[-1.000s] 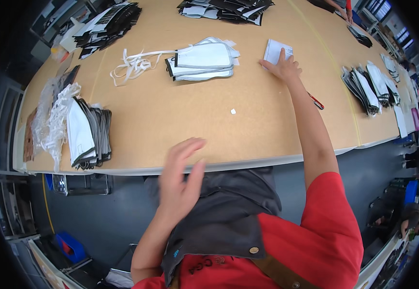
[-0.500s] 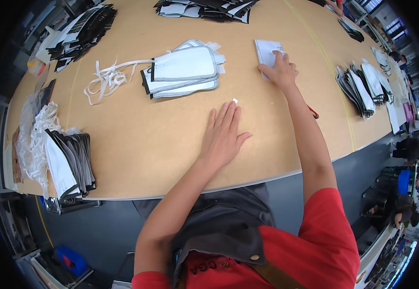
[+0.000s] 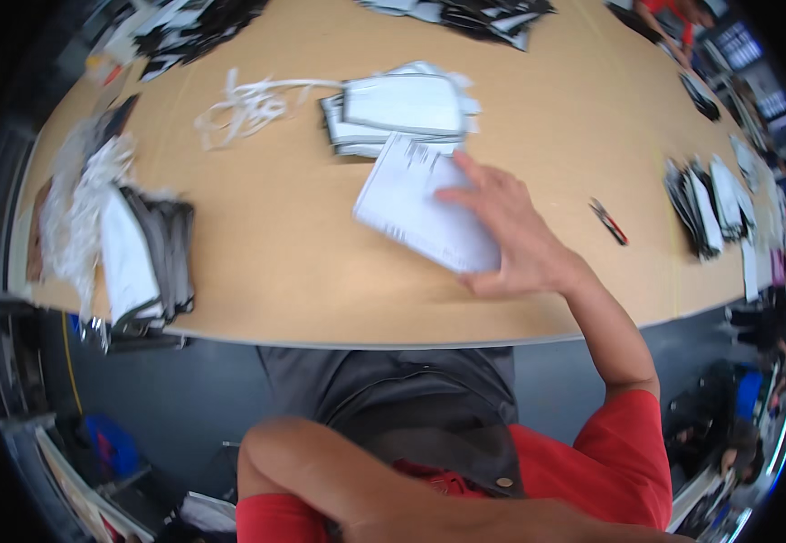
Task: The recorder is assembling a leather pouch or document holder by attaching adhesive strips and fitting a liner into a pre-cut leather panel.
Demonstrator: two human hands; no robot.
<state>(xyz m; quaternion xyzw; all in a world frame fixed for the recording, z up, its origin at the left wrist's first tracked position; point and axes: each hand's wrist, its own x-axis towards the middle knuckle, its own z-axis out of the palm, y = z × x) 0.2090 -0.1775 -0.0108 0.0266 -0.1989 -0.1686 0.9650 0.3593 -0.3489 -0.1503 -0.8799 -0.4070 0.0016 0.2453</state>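
My right hand point(image 3: 511, 231) grips a white rectangular pad of printed paper point(image 3: 420, 204) by its right side, thumb at the near edge and fingers at the far side. The pad is tilted above the table and overlaps the near edge of a small pile of white fabric pieces point(image 3: 402, 104) with dark trim. White tapes point(image 3: 253, 104) trail left from that pile. My left arm bends across my body at the bottom edge; of my left hand point(image 3: 538, 523) only a blurred part shows, its fingers hidden.
Red-handled thread snips point(image 3: 610, 223) lie to the right on the tan table point(image 3: 266, 271). Stacked black-and-white pieces stand at left point(image 3: 153, 258), right point(image 3: 705, 208) and far edge point(image 3: 465, 16). Clear plastic and white strips point(image 3: 94, 208) sit at left. Another person point(image 3: 673, 23) works far right.
My right hand has picked up the pad and brought it left and nearer. My left hand has left the tabletop and drawn back toward my body. The view has shifted, uncovering the snips.
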